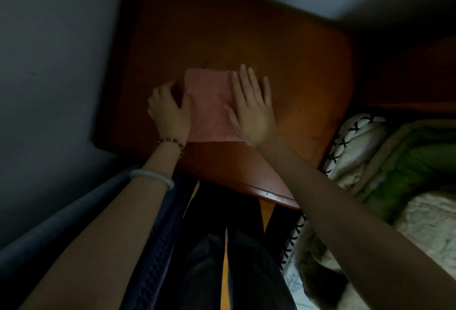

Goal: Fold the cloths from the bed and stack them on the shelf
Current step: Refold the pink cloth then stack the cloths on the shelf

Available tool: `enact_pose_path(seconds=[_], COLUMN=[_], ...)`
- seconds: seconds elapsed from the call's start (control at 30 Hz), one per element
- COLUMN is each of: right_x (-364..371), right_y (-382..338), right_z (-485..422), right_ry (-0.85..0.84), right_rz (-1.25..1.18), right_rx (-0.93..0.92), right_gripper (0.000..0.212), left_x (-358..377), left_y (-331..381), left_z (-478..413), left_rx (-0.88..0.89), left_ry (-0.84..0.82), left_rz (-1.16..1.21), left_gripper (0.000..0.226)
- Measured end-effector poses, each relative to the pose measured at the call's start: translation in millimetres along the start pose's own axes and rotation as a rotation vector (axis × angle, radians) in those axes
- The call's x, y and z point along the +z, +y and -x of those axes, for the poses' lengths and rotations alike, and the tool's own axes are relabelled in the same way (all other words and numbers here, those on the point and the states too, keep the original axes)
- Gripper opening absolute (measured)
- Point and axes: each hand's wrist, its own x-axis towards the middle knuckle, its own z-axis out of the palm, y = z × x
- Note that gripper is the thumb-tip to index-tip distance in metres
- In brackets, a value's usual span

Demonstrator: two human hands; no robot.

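Observation:
A folded pink cloth [209, 104] with scalloped edges lies flat on the brown wooden shelf top [283, 67]. My right hand [254, 107] lies flat on the cloth's right side, fingers straight and spread, pressing it down. My left hand [170, 109] is at the cloth's left edge, its thumb against the cloth and its fingers curled downward at that edge. Whether those fingers pinch the cloth is hidden in the dim light.
A grey wall [49, 62] stands close on the left. The bed [394, 173] with green and cream bedding lies to the right. The shelf's front edge [266, 194] is near my dark trousers [222, 248]. A dark rail [74, 208] runs along the lower left.

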Motion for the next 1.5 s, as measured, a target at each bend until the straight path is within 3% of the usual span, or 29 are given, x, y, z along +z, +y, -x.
enact_pose_path(seconds=[0.13,0.3,0.4,0.5,0.63,0.7,0.8,0.93,1.03,1.17,1.3,1.5], right_x=[5.1,8.0,8.4,7.8,11.5,13.0,2.1,-16.7,-23.2,-26.5,-45.6,-115.9], right_y=[0.9,4.0,5.1,3.2,2.3,3.1,-2.4,-15.1,-19.0,-22.5,-20.1,-11.1], right_z=[5.9,9.9,9.3,6.3,4.5,4.1,4.6,4.6,-4.2,-9.6,-1.9,32.2], right_ry=[-0.02,-0.069,-0.065,-0.058,-0.063,-0.062,0.0,0.164,-0.033,-0.206,-0.163,-0.075], right_rz=[0.005,0.026,0.04,0.07,0.084,0.047,-0.186,-0.744,-0.972,-1.066,-1.241,-1.383], right_rx=[-0.034,-0.013,-0.002,0.01,-0.075,-0.085,0.021,0.635,0.939,0.988,0.979,0.924], right_gripper=[0.064,0.064,0.066,0.067,0.061,0.06,0.061,0.053,0.037,0.032,0.034,0.056], left_x=[1.5,-3.5,-4.2,-0.1,13.7,19.2,14.3,6.4,5.5,3.4,-10.9,-57.3], left_y=[2.0,9.0,9.3,12.1,-0.2,-7.1,3.4,12.6,18.7,24.5,29.9,71.2], left_z=[-7.7,-6.8,-6.8,-7.7,0.9,-0.3,2.7,5.5,4.9,3.4,11.8,40.4], left_rx=[-0.022,0.106,0.13,0.142,0.67,0.771,0.558,-0.007,-0.2,-0.26,-0.229,-0.072], left_ry=[-0.026,0.106,0.151,0.115,-0.101,-0.193,-0.198,-0.084,-0.127,-0.251,-0.339,-0.469], left_rz=[0.073,0.106,0.196,0.055,-0.475,-0.556,-0.346,0.138,0.197,0.104,0.316,0.534], left_gripper=[0.034,0.022,0.027,0.049,0.064,0.066,0.071,0.068,0.052,0.038,0.038,0.04])
